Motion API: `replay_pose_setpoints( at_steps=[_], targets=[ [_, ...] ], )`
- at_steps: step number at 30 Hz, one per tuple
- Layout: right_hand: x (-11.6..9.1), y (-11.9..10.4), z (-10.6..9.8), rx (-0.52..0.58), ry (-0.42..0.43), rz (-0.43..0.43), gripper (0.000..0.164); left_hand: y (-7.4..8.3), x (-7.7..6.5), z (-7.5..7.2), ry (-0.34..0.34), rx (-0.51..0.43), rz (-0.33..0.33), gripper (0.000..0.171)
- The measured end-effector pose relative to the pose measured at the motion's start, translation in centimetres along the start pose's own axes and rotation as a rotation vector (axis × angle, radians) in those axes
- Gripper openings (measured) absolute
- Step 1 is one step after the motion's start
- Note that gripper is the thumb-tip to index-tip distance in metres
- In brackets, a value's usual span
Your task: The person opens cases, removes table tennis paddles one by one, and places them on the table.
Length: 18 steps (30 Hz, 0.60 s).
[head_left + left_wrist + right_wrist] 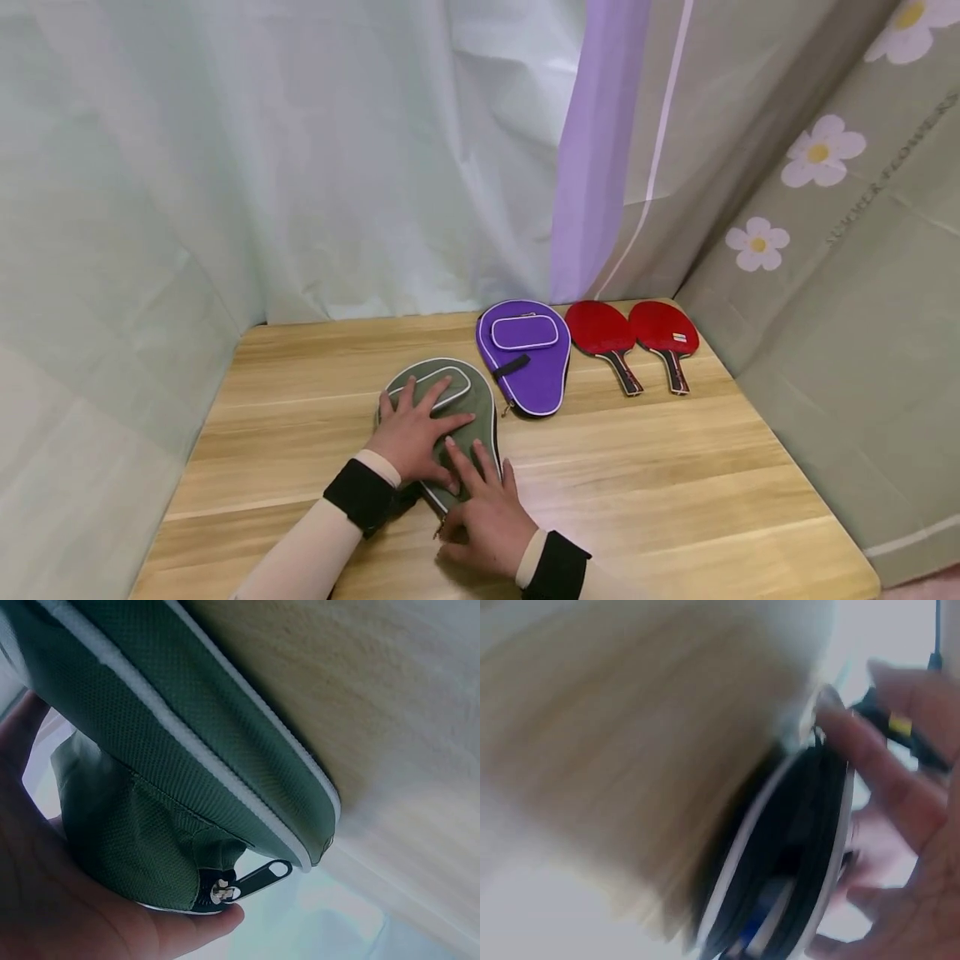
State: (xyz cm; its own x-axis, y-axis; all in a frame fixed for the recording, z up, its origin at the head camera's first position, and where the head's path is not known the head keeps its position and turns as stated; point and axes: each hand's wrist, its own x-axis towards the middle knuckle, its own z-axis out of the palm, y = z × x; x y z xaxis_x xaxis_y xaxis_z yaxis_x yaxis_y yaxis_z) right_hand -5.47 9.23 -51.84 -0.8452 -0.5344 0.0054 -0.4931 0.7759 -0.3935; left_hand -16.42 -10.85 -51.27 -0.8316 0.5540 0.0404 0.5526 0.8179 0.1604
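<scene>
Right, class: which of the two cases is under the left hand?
The green case: the left hand rests on it. The purple case lies farther back, with no hand on it.

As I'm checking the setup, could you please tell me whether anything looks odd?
Possibly the green case: its dark side seems to gape in the blurred right wrist view, with blue showing there. Nothing else stands out.

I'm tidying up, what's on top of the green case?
The left hand spreads across the green case; the right hand overlaps its narrower end. Part of the pocket shows; the left hand hides the rest.
</scene>
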Motion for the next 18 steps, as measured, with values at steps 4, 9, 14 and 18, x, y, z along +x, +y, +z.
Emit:
replay_pose_setpoints(
  at_steps=[4, 9, 14, 18],
  targets=[
    [-0.2, 2.3, -1.2, 0.154, -0.043, 0.014, 0.022, -0.2, -0.2, 0.0, 0.002, 0.0, 0.021, 0.11],
    [-0.4, 5.3, -2.7, 0.222, -0.017, 0.077, 0.059, -0.3, -1.0, -0.2, 0.009, 0.008, 0.053, 0.113],
    [-0.9, 7.1, -2.9, 0.196, -0.03, 0.081, 0.06, 0.0, -2.0, -0.2, -0.005, 0.002, 0.096, 0.116],
    [-1.9, 7.7, -2.6, 0.09, -0.036, 0.053, 0.041, 0.8, -2.7, -0.4, -0.025, -0.019, 0.125, 0.115]
  ],
)
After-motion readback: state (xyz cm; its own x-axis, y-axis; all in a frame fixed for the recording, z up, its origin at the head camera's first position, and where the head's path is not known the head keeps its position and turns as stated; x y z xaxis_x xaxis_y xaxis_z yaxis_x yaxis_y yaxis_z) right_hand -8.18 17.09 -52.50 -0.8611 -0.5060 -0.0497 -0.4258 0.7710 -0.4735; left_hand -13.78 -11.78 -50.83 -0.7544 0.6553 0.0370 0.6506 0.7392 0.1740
